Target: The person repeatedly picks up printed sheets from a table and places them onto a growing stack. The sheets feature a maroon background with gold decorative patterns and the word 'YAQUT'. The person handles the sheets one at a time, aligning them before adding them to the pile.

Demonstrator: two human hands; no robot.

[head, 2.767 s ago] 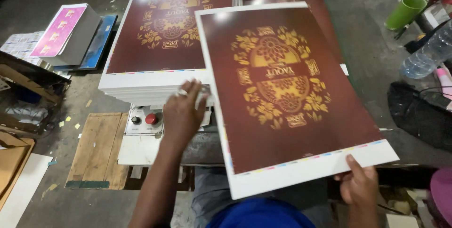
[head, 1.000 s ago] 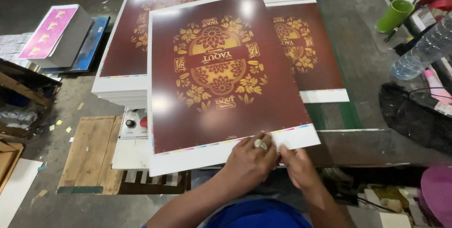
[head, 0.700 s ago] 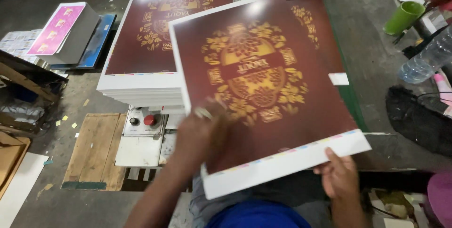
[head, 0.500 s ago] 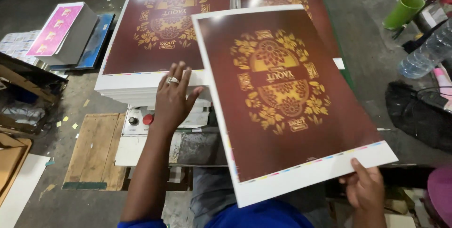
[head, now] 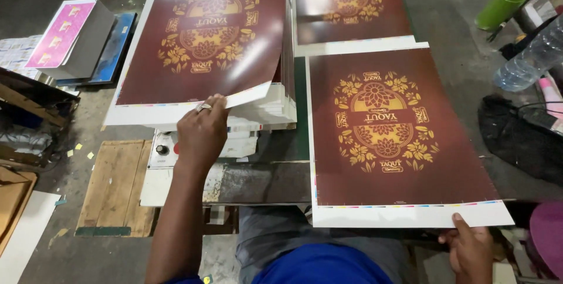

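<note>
My left hand (head: 202,134), a ring on one finger, pinches the near right corner of the top maroon printed sheet (head: 205,32) on a thick stack of sheets (head: 264,111) and lifts that corner. My right hand (head: 472,249) grips the white near edge of another maroon sheet with a gold floral emblem (head: 393,137), which lies flat on the work table to the right of the stack. Behind it lies one more such sheet (head: 352,2).
A green cup (head: 500,7) and a clear plastic bottle (head: 531,55) stand at the right, near a black bag (head: 519,137). A control box with buttons (head: 164,149) sits under the stack. A wooden pallet (head: 114,193) and pink printed sheets (head: 58,35) lie left.
The sheet I held up with both hands has come down flat on the right side of the table. My left hand has let it go and taken the corner of the stack's top sheet.
</note>
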